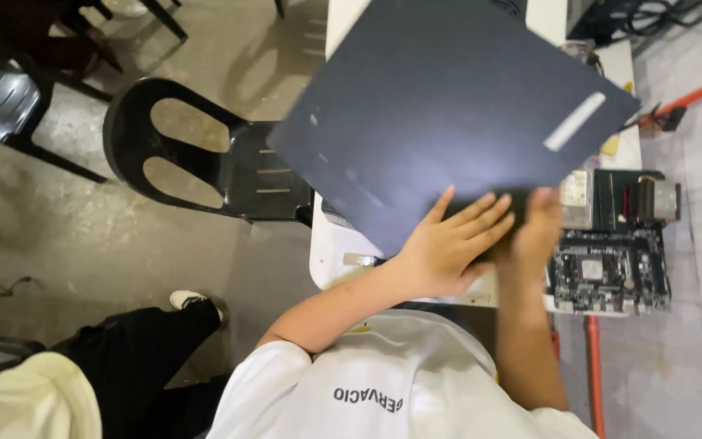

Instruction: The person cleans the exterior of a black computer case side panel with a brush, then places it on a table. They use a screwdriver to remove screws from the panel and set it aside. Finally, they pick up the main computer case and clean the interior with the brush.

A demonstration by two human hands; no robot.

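Grey concrete floor (67,219) lies around a white table (331,260), and a black plastic chair (205,162) stands just beside the table on the far side from our grip. We hold a large dark panel (448,106) above the table, tilted, and we hold it only at its near edge. Our left hand (448,244) lies flat on top of that edge with the fingers spread. Our right hand (538,223) is closed around the same edge, with the fingers wrapped over it.

We judge that the panel may tip or slip, because nearly all of it reaches out away from our hands and nothing supports its far corners. Just beside the right hand lies a bare computer motherboard (611,268). If the panel drops or swings to that side, its corner could strike the board and its cooler (652,199).
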